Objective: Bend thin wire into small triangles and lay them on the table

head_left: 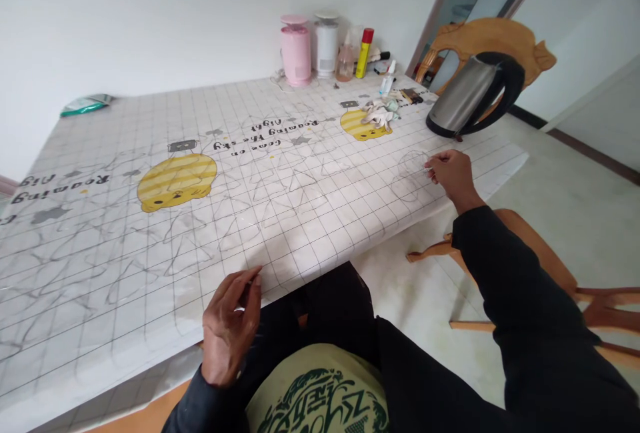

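Observation:
My left hand (231,326) is at the table's front edge, its thumb and fingertips drawn together; anything between them is too small to make out. Over the right part of the table, my right hand (451,176) is closed in a pinch, and what it holds cannot be told. Beside its fingertips lie thin, rounded wire-like loops (411,187). Many thin grey bent shapes (187,256) spread over the left and middle of the white checked tablecloth (327,236), which has yellow cartoon prints.
A steel kettle (465,96) stands beyond my right hand. White gloves (383,115), a pink device (296,53), a white device (326,46), and a yellow spray can (365,54) are near the wall. A green packet (87,106) lies back left. Wooden chairs (535,249) stand at right.

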`<state>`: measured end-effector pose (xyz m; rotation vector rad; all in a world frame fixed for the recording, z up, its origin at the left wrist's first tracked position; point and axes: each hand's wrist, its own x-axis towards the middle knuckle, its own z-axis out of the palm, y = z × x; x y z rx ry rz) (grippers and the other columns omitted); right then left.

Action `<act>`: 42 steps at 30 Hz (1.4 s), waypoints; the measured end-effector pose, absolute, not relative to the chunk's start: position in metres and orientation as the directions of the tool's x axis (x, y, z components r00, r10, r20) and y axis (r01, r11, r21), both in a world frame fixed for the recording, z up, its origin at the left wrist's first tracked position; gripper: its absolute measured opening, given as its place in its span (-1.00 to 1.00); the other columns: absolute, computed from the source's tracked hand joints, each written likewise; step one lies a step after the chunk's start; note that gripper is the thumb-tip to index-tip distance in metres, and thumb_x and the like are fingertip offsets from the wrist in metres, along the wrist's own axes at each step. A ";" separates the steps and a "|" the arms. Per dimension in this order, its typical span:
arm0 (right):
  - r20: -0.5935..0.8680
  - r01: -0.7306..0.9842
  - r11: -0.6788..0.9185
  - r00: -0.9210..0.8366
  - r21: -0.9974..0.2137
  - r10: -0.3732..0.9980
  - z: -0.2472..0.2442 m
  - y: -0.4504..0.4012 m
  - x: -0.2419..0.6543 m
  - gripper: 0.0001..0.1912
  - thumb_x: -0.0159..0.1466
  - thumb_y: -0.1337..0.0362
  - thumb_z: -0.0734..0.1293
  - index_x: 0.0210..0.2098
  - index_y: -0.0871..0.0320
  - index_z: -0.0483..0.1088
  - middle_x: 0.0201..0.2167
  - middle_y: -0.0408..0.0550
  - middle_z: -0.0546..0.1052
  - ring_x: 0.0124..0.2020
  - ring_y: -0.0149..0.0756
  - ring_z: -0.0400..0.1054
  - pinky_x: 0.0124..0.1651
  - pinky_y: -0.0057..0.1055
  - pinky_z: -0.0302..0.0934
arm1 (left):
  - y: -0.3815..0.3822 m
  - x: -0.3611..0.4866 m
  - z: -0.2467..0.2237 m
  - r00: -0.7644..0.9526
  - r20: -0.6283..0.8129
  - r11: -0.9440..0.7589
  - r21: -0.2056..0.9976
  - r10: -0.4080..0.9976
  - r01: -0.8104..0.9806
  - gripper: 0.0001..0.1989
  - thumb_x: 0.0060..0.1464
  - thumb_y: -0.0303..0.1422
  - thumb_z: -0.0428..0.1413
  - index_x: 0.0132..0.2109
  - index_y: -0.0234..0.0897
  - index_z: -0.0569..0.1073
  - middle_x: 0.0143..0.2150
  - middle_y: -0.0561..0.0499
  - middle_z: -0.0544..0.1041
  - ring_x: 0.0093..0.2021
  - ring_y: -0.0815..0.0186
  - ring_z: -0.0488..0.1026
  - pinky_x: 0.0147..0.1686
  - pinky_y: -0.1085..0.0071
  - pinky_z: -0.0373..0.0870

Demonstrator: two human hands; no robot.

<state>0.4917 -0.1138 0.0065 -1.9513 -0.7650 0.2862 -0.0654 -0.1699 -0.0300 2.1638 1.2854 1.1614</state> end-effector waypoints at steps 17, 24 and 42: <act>-0.036 0.081 -0.132 0.708 -0.988 0.705 0.017 -0.121 0.482 -0.80 0.33 0.37 0.43 -0.41 0.10 0.39 -0.40 -0.07 0.51 -0.54 -0.44 0.22 -0.57 -0.47 0.09 | -0.167 -0.030 -0.008 0.287 0.342 -0.443 0.763 0.895 0.471 -0.78 0.47 -0.27 0.18 0.08 -0.26 0.65 0.00 -0.12 0.68 -0.30 0.31 0.58 -0.34 0.38 0.56; -0.035 0.019 -0.062 0.655 -0.998 0.754 0.016 -0.122 0.472 -0.79 0.22 0.32 0.51 -0.43 0.11 0.39 -0.44 -0.09 0.49 -0.56 -0.45 0.23 -0.62 -0.53 0.10 | -0.119 0.109 0.017 0.461 0.176 -0.287 0.940 0.870 0.184 -0.69 0.43 -0.21 0.25 0.14 -0.33 0.61 0.08 -0.25 0.69 -0.29 0.31 0.60 -0.31 0.35 0.55; -0.071 -0.027 -0.071 0.676 -0.997 0.733 0.013 -0.128 0.455 -0.80 0.36 0.40 0.43 -0.34 0.12 0.35 -0.46 0.03 0.63 -0.71 -0.48 0.25 -0.75 -0.54 -0.01 | -0.074 0.235 -0.002 0.679 -0.130 0.305 0.941 0.722 -0.144 -0.81 0.46 -0.34 0.18 -0.10 -0.36 0.64 -0.36 -0.04 0.62 -0.48 0.40 0.48 -0.40 0.43 0.47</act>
